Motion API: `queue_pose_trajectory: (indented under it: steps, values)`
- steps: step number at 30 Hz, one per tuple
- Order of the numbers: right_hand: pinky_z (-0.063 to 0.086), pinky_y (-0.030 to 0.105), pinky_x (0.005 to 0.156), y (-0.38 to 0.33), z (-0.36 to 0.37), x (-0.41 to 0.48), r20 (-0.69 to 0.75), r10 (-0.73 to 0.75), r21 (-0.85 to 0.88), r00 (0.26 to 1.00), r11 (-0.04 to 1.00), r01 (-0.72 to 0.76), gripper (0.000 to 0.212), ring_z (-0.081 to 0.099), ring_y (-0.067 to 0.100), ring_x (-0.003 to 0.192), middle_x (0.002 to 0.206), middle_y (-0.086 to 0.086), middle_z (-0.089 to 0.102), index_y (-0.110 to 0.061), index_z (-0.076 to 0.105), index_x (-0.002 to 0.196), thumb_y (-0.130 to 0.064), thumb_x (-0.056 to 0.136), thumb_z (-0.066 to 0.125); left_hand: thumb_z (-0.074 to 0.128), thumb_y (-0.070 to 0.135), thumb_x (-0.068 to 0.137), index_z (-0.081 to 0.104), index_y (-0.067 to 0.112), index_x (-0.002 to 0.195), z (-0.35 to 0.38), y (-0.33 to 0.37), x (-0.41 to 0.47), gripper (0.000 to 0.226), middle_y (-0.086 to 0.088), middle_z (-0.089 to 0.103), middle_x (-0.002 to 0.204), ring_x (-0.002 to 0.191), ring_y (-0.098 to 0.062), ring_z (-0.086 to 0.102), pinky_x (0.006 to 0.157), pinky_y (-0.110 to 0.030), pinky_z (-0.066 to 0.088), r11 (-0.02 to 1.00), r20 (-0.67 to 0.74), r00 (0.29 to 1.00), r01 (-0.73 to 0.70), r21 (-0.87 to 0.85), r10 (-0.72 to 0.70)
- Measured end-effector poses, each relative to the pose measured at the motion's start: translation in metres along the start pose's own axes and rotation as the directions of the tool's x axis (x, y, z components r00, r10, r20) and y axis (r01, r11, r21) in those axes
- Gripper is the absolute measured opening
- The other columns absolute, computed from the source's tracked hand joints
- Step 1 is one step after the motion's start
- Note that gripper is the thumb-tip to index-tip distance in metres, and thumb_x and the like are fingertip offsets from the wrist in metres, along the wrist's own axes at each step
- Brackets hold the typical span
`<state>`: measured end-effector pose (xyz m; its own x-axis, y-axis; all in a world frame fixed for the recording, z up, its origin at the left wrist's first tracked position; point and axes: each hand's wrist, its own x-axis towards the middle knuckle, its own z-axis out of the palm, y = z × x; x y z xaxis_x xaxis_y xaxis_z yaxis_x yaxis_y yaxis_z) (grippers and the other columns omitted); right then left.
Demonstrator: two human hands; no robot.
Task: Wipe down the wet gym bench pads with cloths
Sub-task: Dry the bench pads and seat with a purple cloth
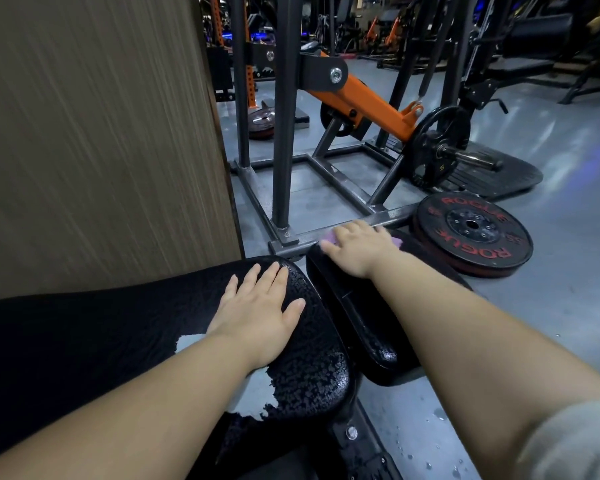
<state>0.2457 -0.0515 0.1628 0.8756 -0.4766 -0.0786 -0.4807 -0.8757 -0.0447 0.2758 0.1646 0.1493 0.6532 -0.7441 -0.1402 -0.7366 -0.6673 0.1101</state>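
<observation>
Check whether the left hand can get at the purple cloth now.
Probably not: the right hand covers the purple cloth on the smaller pad, only its edges showing. The left hand rests flat on the larger wet pad.

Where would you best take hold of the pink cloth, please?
Probably from above: the cloth lies flat on the far end of the right pad under the right hand, only its edges showing. Curling the fingers to bunch its middle looks easier than pinching a thin edge.
</observation>
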Motion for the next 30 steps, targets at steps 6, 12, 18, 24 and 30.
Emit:
queue_pose_trajectory:
  steps: [6, 12, 18, 24, 30]
  values:
    - [0.000, 0.045, 0.119, -0.016, 0.003, -0.064, 0.034, -0.338, -0.008, 0.940, 0.941, 0.339, 0.052, -0.001, 0.011, 0.148, 0.161, -0.011, 0.012, -0.028, 0.024, 0.151, -0.045, 0.103, 0.020, 0.005, 0.057, 0.098, -0.006, 0.027, 0.155, 0.000, 0.000, -0.002, 0.065, 0.013, -0.012, 0.161, 0.147, -0.010, -0.017, 0.121, -0.039, -0.009, 1.000, -0.002, 1.000, -0.001, -0.031, 0.001]
    - [0.020, 0.043, 0.117, 0.012, 0.033, -0.159, -0.185, -0.379, -0.044, 0.907, 0.925, 0.377, 0.052, 0.026, 0.015, 0.144, 0.151, -0.013, 0.037, -0.030, 0.047, 0.141, -0.046, 0.096, 0.025, 0.003, 0.059, 0.096, -0.006, 0.028, 0.155, -0.002, 0.000, -0.004, 0.067, 0.014, -0.012, 0.161, 0.147, -0.009, -0.018, 0.120, -0.038, -0.010, 0.999, 0.005, 1.000, -0.002, -0.049, 0.002]
    - [0.020, 0.046, 0.115, 0.024, 0.068, -0.195, -0.418, -0.297, -0.024, 0.858, 0.948, 0.317, 0.045, 0.034, 0.016, 0.141, 0.146, -0.014, 0.043, -0.030, 0.051, 0.138, -0.039, 0.096, 0.038, 0.002, 0.060, 0.095, -0.007, 0.028, 0.155, -0.003, 0.001, -0.003, 0.069, 0.013, -0.013, 0.161, 0.147, -0.010, -0.017, 0.121, -0.039, -0.009, 0.999, 0.012, 1.000, -0.003, -0.036, 0.004]
    - [0.020, 0.047, 0.115, 0.026, 0.068, -0.181, -0.536, -0.153, 0.084, 0.830, 0.969, 0.233, 0.044, 0.032, 0.017, 0.141, 0.140, -0.015, 0.050, -0.033, 0.057, 0.132, -0.046, 0.096, 0.034, 0.004, 0.062, 0.095, -0.005, 0.027, 0.155, -0.003, 0.001, -0.003, 0.070, 0.013, -0.012, 0.161, 0.147, -0.010, -0.016, 0.121, -0.039, -0.008, 0.999, 0.006, 1.000, -0.006, -0.036, 0.006]
    - [0.025, 0.046, 0.114, 0.081, 0.078, -0.142, -0.605, 0.440, 0.603, 0.664, 0.797, 0.022, 0.054, 0.040, 0.030, 0.135, 0.133, 0.003, 0.058, -0.016, 0.066, 0.121, -0.046, 0.093, 0.030, 0.005, 0.062, 0.094, -0.007, 0.028, 0.155, -0.003, 0.004, -0.004, 0.071, 0.012, -0.014, 0.161, 0.147, -0.011, -0.018, 0.121, -0.040, -0.008, 1.000, 0.024, 1.000, 0.003, -0.016, -0.003]
